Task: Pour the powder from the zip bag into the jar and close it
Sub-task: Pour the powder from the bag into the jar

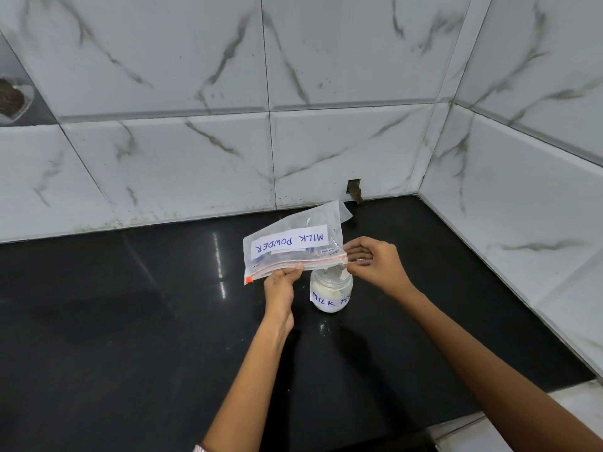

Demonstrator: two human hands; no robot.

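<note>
1. You stand at a corner of white marble-look wall tiles [326, 76], grimy along the bottom joint, with a small chipped hole [354, 189] just above the worktop.
2. The glossy black counter [130, 321] carries only the jar; its dark sheen would show any spilled powder plainly.
3. You hold the zip bag [293, 246] upside down, its "MILK POWDER" label inverted and its zip edge lowest, just over the jar mouth, probably so the powder falls straight in. The bag looks nearly empty.
4. Your right hand [372, 265] pinches the zip edge at its right end, directly above the jar, seemingly to steer the opening.
5. Your left hand [280, 285] pinches the same edge nearer the middle, likely steadying the bag.
6. The jar [331, 293] stands upright and lidless, with white powder inside. No lid is in view, so closing remains.
</note>
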